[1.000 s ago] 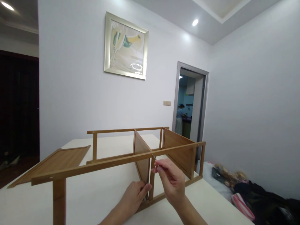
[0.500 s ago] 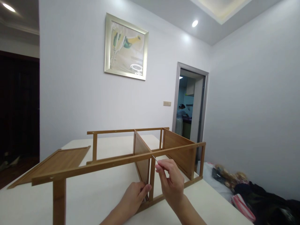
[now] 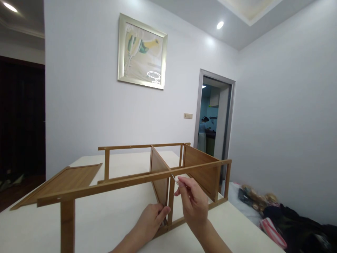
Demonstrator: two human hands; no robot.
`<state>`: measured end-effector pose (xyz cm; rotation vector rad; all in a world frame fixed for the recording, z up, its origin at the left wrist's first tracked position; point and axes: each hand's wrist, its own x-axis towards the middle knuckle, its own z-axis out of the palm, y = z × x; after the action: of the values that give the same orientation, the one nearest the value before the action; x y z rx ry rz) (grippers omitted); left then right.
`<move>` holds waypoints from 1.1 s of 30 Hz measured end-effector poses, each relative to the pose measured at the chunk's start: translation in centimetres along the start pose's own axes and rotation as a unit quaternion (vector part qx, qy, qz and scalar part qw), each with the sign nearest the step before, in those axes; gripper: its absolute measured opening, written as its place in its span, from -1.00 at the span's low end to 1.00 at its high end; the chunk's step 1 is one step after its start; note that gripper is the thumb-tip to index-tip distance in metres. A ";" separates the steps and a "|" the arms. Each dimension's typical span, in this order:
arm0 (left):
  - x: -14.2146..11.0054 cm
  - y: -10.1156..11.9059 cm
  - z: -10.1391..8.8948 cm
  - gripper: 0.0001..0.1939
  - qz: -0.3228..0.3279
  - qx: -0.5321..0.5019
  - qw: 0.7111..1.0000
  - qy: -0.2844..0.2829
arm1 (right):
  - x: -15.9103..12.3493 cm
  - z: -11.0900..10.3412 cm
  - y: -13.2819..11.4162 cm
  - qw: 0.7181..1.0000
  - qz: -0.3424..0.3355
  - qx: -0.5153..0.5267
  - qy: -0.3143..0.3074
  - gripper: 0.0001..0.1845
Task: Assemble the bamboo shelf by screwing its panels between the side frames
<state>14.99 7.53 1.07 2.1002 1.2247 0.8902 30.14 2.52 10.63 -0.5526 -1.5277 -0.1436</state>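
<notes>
A brown wooden shelf frame point(image 3: 113, 187) lies on its side on the white table. My right hand point(image 3: 194, 200) pinches a thin metal hex key point(image 3: 174, 178), whose tip meets the top rail where the middle shelf panel point(image 3: 160, 165) joins it. Lower down, my left hand point(image 3: 151, 219) is closed around the near lower edge of that middle panel, beside the upright; part of its grip is hidden. A second panel point(image 3: 201, 168) stands fixed across the frame to the right.
A loose wooden panel point(image 3: 71, 179) lies flat at the left of the white table point(image 3: 110, 225). Clothes point(image 3: 297, 221) and a doll point(image 3: 256, 196) are heaped beyond the right edge. Through the doorway a person point(image 3: 202, 131) stands in another room. A framed picture point(image 3: 142, 52) hangs above.
My right hand's fingers have shifted slightly around the hex key, turning it a little. My left hand stays in place. The person in the doorway now shows more upright.
</notes>
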 end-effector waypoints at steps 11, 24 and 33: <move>0.0 -0.1 0.1 -0.33 -0.002 0.006 1.000 -0.001 | 0.5 -0.2 0.2 0.996 -0.065 -0.039 0.043 -0.75; 0.0 -0.2 0.1 -0.32 -0.003 -0.002 1.000 -0.002 | 0.0 -0.3 0.2 0.999 -0.038 0.026 -0.014 -0.69; 0.0 -0.2 0.1 -0.28 -0.008 0.018 1.000 -0.007 | -0.1 -1.0 0.6 0.988 -0.001 0.128 -0.086 -0.60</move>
<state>15.04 7.61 0.87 2.1186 1.2560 0.8515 31.25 2.62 10.39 -0.3663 -1.6836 0.1017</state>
